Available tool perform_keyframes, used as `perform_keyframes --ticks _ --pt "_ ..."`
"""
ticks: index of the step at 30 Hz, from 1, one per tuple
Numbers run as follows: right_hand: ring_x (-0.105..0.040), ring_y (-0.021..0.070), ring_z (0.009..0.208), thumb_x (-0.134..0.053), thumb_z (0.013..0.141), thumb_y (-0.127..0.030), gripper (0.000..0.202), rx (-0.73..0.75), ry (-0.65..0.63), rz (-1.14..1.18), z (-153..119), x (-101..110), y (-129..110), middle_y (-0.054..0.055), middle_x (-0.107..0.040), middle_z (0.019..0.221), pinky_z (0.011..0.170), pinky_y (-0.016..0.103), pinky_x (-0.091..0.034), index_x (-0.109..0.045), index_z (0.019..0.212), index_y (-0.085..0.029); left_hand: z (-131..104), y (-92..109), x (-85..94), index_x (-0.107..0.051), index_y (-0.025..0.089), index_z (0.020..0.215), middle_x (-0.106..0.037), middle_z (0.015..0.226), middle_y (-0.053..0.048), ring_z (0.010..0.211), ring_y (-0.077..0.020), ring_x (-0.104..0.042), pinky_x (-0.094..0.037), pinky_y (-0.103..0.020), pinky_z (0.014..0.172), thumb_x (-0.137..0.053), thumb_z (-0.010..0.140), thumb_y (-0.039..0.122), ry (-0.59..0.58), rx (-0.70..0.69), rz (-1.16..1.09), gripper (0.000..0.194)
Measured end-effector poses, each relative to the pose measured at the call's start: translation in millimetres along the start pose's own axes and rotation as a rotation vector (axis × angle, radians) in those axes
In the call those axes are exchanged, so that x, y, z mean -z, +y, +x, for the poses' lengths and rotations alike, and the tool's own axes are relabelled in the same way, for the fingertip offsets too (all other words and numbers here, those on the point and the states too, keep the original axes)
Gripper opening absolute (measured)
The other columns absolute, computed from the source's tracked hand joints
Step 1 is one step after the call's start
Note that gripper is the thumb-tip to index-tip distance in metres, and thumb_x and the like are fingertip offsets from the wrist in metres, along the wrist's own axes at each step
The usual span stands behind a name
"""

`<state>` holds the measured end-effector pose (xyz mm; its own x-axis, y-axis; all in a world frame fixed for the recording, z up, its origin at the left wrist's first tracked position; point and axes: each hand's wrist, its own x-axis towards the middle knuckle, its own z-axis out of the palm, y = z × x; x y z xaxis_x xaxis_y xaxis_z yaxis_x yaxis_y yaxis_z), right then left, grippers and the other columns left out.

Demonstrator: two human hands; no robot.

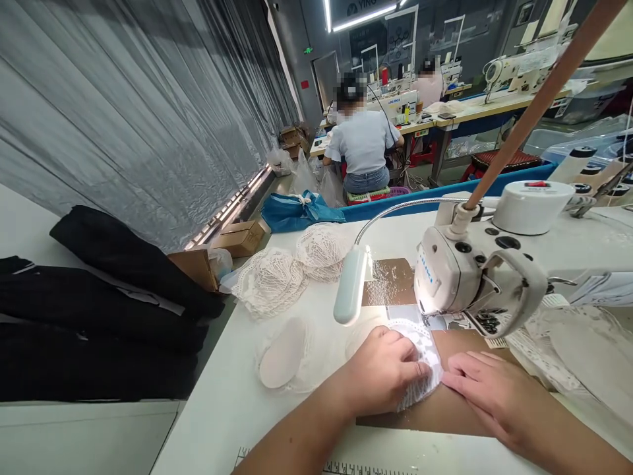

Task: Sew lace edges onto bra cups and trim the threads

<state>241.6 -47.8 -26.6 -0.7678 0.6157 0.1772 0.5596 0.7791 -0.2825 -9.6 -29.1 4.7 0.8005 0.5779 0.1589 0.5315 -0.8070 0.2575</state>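
Note:
A white lace cup [424,349] lies under the needle area of a white sewing machine [448,264], lit by its lamp. My left hand [388,369] rests on the lace from the left, its fingers curled down and closed on it. From the right, my right hand [487,389] pinches the lace's edge between thumb and forefinger; the exact grip is partly hidden. Both hands are just in front of the machine head, above a brown patch of the table [420,419]. Left of my left hand lies a lace piece with a beige oval pad [283,354].
Stacked lace cups [270,280] lie at the table's back left, and more lace pieces [588,349] at the right. A lamp head [350,285] hangs close by my left hand. A thread cone [534,206] stands on the machine. A co-worker [363,142] sits beyond.

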Motion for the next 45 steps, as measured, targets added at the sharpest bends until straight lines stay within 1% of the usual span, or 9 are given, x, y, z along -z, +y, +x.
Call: perform_keyframes --ticks 4,8,15,21,26,30,34,39,45 --pt "-0.046 0.0200 0.073 -0.036 0.085 -0.001 0.035 -0.003 0.030 -0.014 -2 -3 1 0.004 -0.053 0.082 0.064 0.032 -0.030 -0.060 0.103 -0.019 1 6 2.1 -0.061 0.029 0.117 -0.055 0.087 -0.002 0.081 -0.0183 -0.045 -0.034 -0.035 0.080 -0.046 0.097 0.027 -0.032 0.008 0.071 0.025" --pt "-0.048 0.0198 0.074 -0.035 0.087 -0.001 0.034 -0.017 0.025 -0.005 -4 -5 2 0.004 -0.054 0.082 0.065 0.032 -0.030 -0.060 0.099 -0.021 2 10 6.9 -0.059 0.030 0.120 -0.053 0.086 -0.002 0.080 -0.0184 -0.043 -0.033 -0.036 0.082 -0.041 0.101 0.029 -0.047 0.018 0.095 0.026" --pt "-0.047 0.0190 0.070 -0.034 0.088 -0.002 0.033 -0.025 0.026 -0.053 -3 -1 -1 0.003 -0.052 0.078 0.061 0.031 -0.028 -0.060 0.097 -0.021 2 12 6.6 -0.056 0.028 0.123 -0.051 0.086 -0.003 0.079 -0.0190 -0.041 -0.032 -0.038 0.085 -0.042 0.098 0.025 -0.065 -0.008 0.128 0.029" --pt "-0.049 0.0186 0.069 -0.035 0.088 -0.003 0.030 -0.024 0.014 -0.050 -1 3 -1 0.003 -0.053 0.076 0.061 0.031 -0.032 -0.059 0.089 -0.020 2 13 3.1 -0.055 0.023 0.123 -0.050 0.086 -0.004 0.078 -0.0195 -0.041 -0.033 -0.039 0.086 -0.044 0.095 0.021 -0.047 -0.025 0.159 0.031" --pt "-0.054 0.0175 0.068 -0.040 0.087 -0.008 0.028 -0.099 0.094 0.041 1 9 0 0.002 -0.059 0.077 0.059 0.029 -0.037 -0.062 0.094 -0.023 3 13 1.9 -0.055 0.022 0.125 -0.051 0.089 -0.005 0.082 -0.0202 -0.043 -0.034 -0.040 0.088 -0.051 0.089 0.019 -0.044 -0.033 0.152 0.036" --pt "-0.057 0.0169 0.069 -0.043 0.087 -0.009 0.029 -0.108 0.161 0.089 1 12 0 0.002 -0.062 0.079 0.060 0.028 -0.040 -0.063 0.098 -0.026 5 14 4.2 -0.056 0.021 0.124 -0.055 0.103 -0.008 0.098 -0.0237 -0.047 -0.036 -0.040 0.091 -0.053 0.088 0.020 -0.031 -0.035 0.124 0.036" --pt "-0.055 0.0180 0.069 -0.042 0.087 -0.007 0.030 -0.040 0.129 0.030 1 6 -1 0.002 -0.059 0.078 0.060 0.029 -0.037 -0.063 0.099 -0.025 6 14 5.4 -0.056 0.018 0.124 -0.052 0.129 -0.010 0.110 -0.0236 -0.047 -0.039 -0.036 0.090 -0.050 0.092 0.021 -0.024 -0.050 0.084 0.033" --pt "-0.051 0.0194 0.069 -0.036 0.087 -0.005 0.031 -0.006 0.083 -0.044 1 -4 0 0.004 -0.056 0.077 0.061 0.031 -0.034 -0.061 0.094 -0.021 6 13 7.6 -0.052 0.018 0.127 -0.056 0.130 -0.007 0.099 -0.0217 -0.051 -0.042 -0.034 0.082 -0.049 0.093 0.023 -0.070 -0.043 0.065 0.035" --pt "-0.049 0.0195 0.071 -0.037 0.088 -0.005 0.027 -0.060 0.080 -0.038 2 -5 -2 0.004 -0.056 0.079 0.063 0.032 -0.032 -0.059 0.090 -0.021 8 17 6.7 -0.050 0.014 0.128 -0.055 0.132 -0.009 0.089 -0.0220 -0.051 -0.043 -0.034 0.078 -0.049 0.090 0.024 -0.074 0.021 0.077 0.040"
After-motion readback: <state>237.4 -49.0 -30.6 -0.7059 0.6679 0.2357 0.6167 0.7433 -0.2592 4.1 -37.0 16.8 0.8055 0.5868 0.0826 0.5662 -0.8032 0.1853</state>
